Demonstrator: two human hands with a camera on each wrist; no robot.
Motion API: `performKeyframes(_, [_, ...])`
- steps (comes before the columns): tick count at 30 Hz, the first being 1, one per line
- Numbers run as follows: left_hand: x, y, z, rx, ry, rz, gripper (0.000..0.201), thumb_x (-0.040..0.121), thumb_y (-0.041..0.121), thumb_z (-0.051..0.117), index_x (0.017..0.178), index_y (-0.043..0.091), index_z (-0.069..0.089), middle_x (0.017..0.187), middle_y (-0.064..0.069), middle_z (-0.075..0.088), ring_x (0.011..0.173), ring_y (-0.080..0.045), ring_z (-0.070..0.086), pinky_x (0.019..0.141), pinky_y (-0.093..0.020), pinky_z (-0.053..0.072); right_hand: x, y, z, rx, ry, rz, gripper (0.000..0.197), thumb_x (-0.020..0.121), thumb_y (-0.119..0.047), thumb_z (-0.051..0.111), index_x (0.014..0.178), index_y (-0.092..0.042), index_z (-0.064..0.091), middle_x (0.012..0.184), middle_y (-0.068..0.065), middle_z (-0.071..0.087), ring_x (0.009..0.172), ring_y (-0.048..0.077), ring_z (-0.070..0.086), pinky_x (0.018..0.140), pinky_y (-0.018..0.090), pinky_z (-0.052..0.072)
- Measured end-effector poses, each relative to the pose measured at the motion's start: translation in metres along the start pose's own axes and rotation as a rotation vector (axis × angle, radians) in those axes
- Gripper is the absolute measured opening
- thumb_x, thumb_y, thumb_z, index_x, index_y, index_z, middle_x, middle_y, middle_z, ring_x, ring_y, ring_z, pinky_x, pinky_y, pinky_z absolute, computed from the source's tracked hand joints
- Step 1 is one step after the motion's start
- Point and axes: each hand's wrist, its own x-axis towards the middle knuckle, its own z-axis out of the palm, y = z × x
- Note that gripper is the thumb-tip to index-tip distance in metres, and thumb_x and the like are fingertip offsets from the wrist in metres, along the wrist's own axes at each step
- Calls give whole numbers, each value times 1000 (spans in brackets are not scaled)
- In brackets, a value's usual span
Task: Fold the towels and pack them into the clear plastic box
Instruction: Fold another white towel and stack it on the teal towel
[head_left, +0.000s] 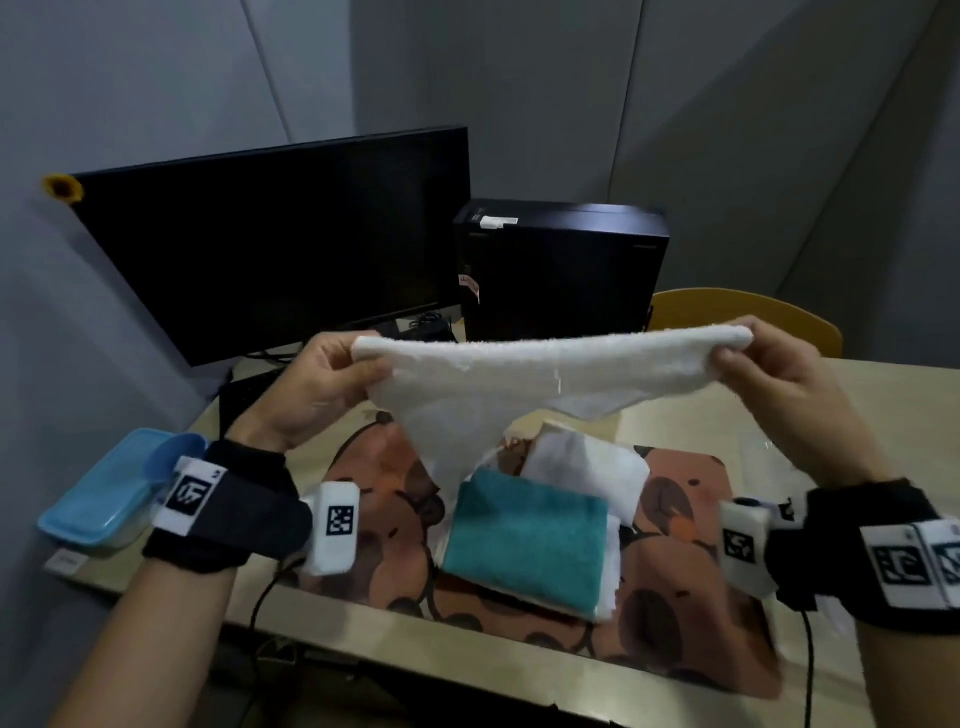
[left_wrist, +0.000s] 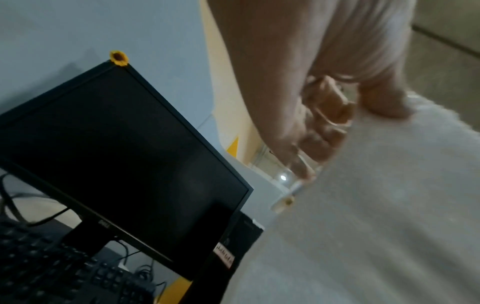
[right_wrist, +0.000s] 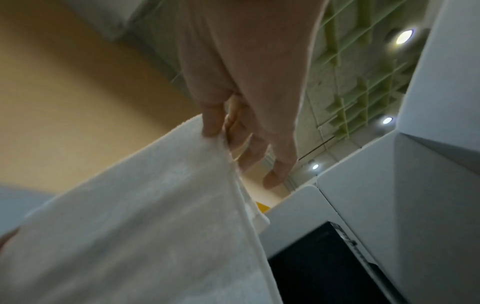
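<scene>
A white towel (head_left: 519, 384) hangs stretched in the air above the table, its lower part sagging to a point. My left hand (head_left: 366, 361) pinches its left top corner and my right hand (head_left: 735, 348) pinches its right top corner. The left wrist view shows the left hand (left_wrist: 337, 117) curled on the towel's (left_wrist: 376, 216) edge. In the right wrist view the right hand's thumb and fingers (right_wrist: 221, 129) clamp the towel's (right_wrist: 155, 226) hem. Below lie a folded teal towel (head_left: 524, 540) on white ones and another folded white towel (head_left: 587, 467). A blue-lidded plastic box (head_left: 104, 499) sits at the table's left edge.
A dark monitor (head_left: 280, 239) and a black computer tower (head_left: 561, 270) stand at the back of the table, with a keyboard (left_wrist: 52, 267) in front of the monitor. A patterned mat (head_left: 384, 499) covers the middle. A yellow chair back (head_left: 743, 317) rises behind the right side.
</scene>
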Motion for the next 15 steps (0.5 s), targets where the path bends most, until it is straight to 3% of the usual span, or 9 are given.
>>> performKeyframes(2, [-9,-15,-5,0,-160,-170,29,59,54,77,66,27,68,61,10,62,58,-6,57,53,-16,46,-16,1,-7,92,-180,85,12,82,-36,59,79,-25,63,72,-11,63,70,3,58,66,12,49])
performKeyframes(4, [-20,-41,-9,15,-343,-407,31,65,50,77,80,24,70,72,-2,62,68,-26,54,55,-28,44,-31,17,-10,104,-379,234,33,69,-60,68,78,-28,66,74,-5,64,73,14,62,67,21,52])
performKeyframes(5, [-25,-54,-8,-11,-426,-527,32,70,45,76,89,20,70,78,-11,61,73,-32,54,57,-32,45,-38,27,-11,69,-462,315,36,65,-63,69,77,-29,67,74,-3,65,73,16,63,68,23,52])
performKeyframes(7, [-37,-75,2,-100,-516,-730,12,86,21,63,94,14,70,80,-12,67,69,-30,65,52,-27,52,-47,42,-5,52,-606,465,20,73,-45,71,79,-27,67,75,-4,68,72,8,64,67,18,50])
performKeyframes(8, [-41,-86,7,-135,-548,-813,20,90,9,53,90,16,72,76,-7,70,63,-19,69,48,-19,53,-50,48,-1,73,-666,526,6,81,-28,66,82,-22,66,74,-6,70,72,4,64,66,15,49])
performKeyframes(10, [-49,-105,11,-201,-580,-899,18,85,12,60,93,21,74,79,-4,73,68,-10,71,54,-16,56,-53,63,5,65,-697,611,11,88,-8,53,93,-9,63,79,-4,70,76,6,65,66,16,49])
performKeyframes(11, [-49,-112,10,-219,-553,-886,21,77,22,71,98,20,73,84,-4,73,73,-12,71,61,-20,58,-51,71,8,78,-651,644,14,89,-6,52,98,-4,62,83,0,70,78,11,65,67,19,50])
performKeyframes(13, [-44,-128,3,-239,-389,-872,50,63,33,83,107,15,69,91,-4,72,79,-16,70,65,-26,59,-42,88,16,94,-472,694,14,92,-7,51,100,-2,62,86,10,67,77,22,62,68,29,49])
performKeyframes(15, [-34,-140,4,-190,-116,-834,55,68,30,78,116,9,61,100,-8,70,86,-18,68,68,-29,58,-32,108,28,41,-289,744,13,93,-10,51,95,-4,62,79,14,63,69,26,57,62,35,45])
